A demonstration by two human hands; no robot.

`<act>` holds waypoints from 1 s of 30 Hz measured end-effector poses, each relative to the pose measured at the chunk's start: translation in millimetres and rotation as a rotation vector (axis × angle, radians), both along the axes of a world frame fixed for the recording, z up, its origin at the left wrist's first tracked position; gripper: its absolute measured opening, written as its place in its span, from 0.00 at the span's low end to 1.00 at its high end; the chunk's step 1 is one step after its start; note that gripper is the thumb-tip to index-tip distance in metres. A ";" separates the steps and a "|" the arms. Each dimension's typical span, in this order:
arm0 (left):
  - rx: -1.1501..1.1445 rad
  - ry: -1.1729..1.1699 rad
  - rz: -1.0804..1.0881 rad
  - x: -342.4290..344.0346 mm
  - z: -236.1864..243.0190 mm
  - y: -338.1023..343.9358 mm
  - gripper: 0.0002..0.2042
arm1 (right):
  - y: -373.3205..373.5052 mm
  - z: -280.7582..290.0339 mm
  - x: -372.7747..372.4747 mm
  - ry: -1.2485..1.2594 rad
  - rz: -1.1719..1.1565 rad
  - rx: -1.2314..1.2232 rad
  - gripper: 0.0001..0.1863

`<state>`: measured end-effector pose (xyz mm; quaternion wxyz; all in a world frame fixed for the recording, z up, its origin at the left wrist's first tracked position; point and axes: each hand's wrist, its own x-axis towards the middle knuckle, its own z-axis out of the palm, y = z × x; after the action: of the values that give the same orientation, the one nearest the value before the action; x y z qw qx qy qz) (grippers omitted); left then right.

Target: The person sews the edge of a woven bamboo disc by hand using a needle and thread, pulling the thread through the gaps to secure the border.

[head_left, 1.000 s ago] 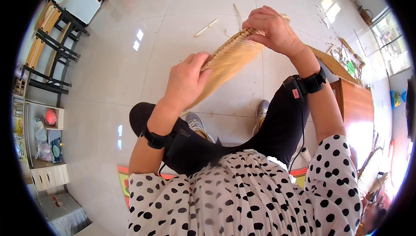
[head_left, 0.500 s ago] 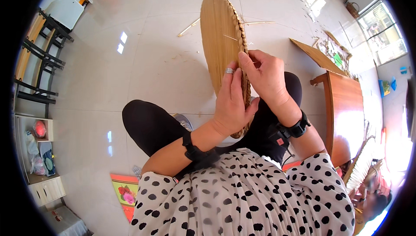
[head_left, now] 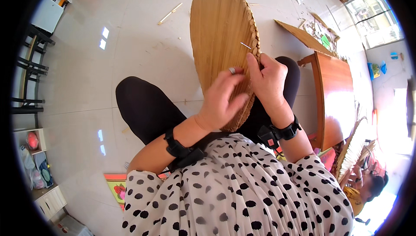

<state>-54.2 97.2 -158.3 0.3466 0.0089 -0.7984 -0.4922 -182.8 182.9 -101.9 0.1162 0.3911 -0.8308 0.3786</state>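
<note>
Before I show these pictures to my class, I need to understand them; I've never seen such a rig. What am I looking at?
No machine here: a person is working bare-handed. Every picture comes from one wide camera worn on the head, looking down; its lens bends straight edges. The right hand grips the braided edge of a flat, straw-coloured oval panel. The left hand is open in front of the panel's lower part; I can't tell whether it touches. On the tiled floor beyond lies a thin stick.
</note>
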 end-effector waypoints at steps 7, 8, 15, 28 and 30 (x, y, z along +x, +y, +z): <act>0.439 0.030 0.084 -35.5 22.6 -10.0 0.08 | 9.5 -4.4 9.9 0.002 0.034 -0.043 0.20; 0.451 0.049 0.088 -37.8 23.6 -10.3 0.07 | 10.4 -4.5 11.3 -0.011 0.045 -0.047 0.20; 0.457 0.116 0.160 -39.0 12.9 -8.3 0.05 | 24.9 8.9 9.0 -0.165 0.299 0.010 0.15; 0.466 0.110 0.277 -35.0 14.9 -14.1 0.08 | -40.9 47.8 -64.0 0.435 0.813 0.100 0.22; 0.465 0.110 0.302 -32.6 17.9 -14.5 0.08 | -48.8 52.8 -67.6 0.453 0.944 0.183 0.24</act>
<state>-86.8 82.7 -140.4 0.4475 0.1805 -0.6337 -0.6047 -250.4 134.1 -49.0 0.0752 0.8032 -0.5479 0.2217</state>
